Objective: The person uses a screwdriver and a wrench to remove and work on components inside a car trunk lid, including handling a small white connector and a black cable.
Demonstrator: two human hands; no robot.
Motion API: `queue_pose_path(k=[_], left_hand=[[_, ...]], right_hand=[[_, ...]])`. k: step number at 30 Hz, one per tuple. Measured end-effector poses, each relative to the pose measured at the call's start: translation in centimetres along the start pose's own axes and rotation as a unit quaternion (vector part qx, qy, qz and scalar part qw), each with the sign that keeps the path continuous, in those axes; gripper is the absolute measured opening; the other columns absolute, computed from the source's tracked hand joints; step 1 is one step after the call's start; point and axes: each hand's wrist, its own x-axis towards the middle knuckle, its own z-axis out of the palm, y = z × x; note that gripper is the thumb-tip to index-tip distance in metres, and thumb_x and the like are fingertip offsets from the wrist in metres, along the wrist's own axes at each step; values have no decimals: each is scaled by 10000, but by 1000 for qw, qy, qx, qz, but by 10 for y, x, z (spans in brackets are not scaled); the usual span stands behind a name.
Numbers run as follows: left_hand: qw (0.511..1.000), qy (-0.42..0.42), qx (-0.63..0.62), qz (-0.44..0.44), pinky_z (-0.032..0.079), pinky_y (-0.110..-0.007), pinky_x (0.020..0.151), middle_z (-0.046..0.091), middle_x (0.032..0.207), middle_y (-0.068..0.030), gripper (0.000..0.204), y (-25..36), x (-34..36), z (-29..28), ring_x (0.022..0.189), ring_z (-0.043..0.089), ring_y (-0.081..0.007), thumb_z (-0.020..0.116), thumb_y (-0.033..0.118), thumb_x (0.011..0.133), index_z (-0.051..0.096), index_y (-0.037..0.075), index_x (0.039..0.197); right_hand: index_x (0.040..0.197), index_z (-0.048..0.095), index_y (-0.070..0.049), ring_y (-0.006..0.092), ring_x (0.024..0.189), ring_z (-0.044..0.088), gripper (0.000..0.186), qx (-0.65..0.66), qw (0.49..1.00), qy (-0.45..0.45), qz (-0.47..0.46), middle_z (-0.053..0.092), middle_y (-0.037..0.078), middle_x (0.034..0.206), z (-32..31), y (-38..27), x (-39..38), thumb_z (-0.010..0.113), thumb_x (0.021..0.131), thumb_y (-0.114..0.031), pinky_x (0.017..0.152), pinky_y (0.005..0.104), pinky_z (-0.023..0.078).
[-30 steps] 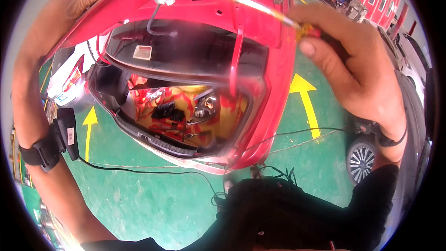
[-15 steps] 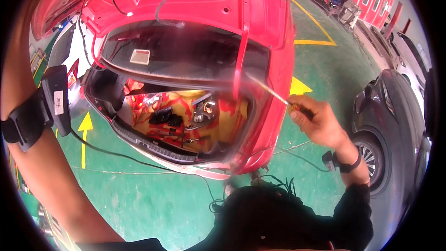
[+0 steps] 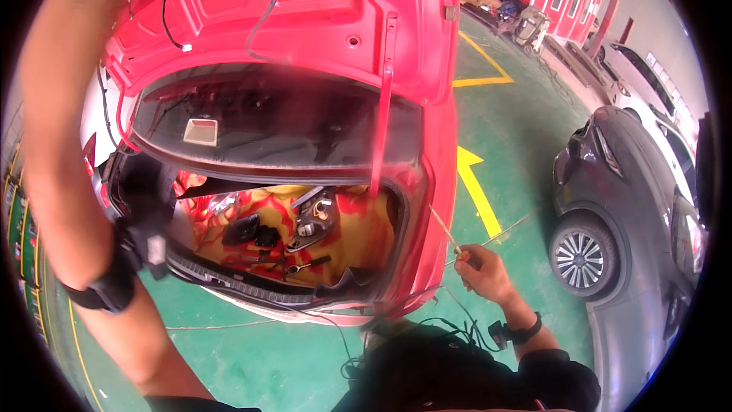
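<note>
Pinching a thin pale wire (image 3: pixel 444 230) between its fingertips, the right hand (image 3: pixel 484 273) sits low beside the right edge of the red car boot (image 3: pixel 427 206), with the wire running up and to the left toward the bodywork. Only the left forearm (image 3: pixel 61 145) shows, reaching up past the raised boot lid (image 3: pixel 320 23); its hand is out of view, so its grip cannot be told. Inside the boot lie dark parts on a yellow and red floor (image 3: pixel 358 236). A dark car (image 3: pixel 625 214) stands on the green floor (image 3: pixel 518 145) to the right.
</note>
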Motion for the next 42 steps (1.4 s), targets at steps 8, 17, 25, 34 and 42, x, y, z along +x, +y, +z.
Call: queue_pose_path(k=[8, 17, 25, 34, 42], left_hand=[[843, -43, -487, -227, 460, -215, 674, 623, 1052, -54, 458, 7, -89, 124, 892, 571, -86, 734, 292, 919, 562, -2, 1225], [711, -130, -661, -200, 512, -342, 872, 676, 1145, -145, 444, 23, -24, 189, 1058, 652, -229, 590, 372, 1002, 619, -34, 1179], [724, -62, -654, -210, 540, -298, 773, 690, 977, -97, 263, 27, -22, 201, 850, 664, -163, 604, 231, 1005, 646, -23, 1056], [580, -3, -798, -165, 548, -284, 767, 679, 910, -58, 218, 38, -22, 218, 802, 660, -135, 596, 218, 1011, 615, 2, 1039], [602, -8, -779, -177, 504, -259, 704, 651, 830, -47, 311, 40, -22, 225, 747, 616, -110, 565, 320, 1025, 597, 11, 1009]], right_hand=[[941, 599, -28, 73, 523, 535, 195, 28, 998, 27, 48, 566, -2, 639, 26, -7, 37, 719, 907, -178, 481, 249, 425], [929, 586, -39, 65, 527, 522, 206, 69, 996, -33, 42, 567, -10, 636, 56, 2, 63, 716, 912, -198, 463, 250, 394], [954, 573, -20, 82, 526, 554, 191, 87, 992, 76, 40, 573, -3, 630, 72, -31, 50, 696, 923, -163, 470, 253, 429], [852, 556, -42, 82, 482, 514, 147, 145, 956, 251, 46, 573, 21, 619, 130, -18, -24, 672, 910, -110, 424, 247, 378], [840, 529, -41, 108, 446, 513, 152, 122, 935, 318, 97, 581, 58, 592, 150, -13, -51, 653, 914, -87, 393, 239, 359]])
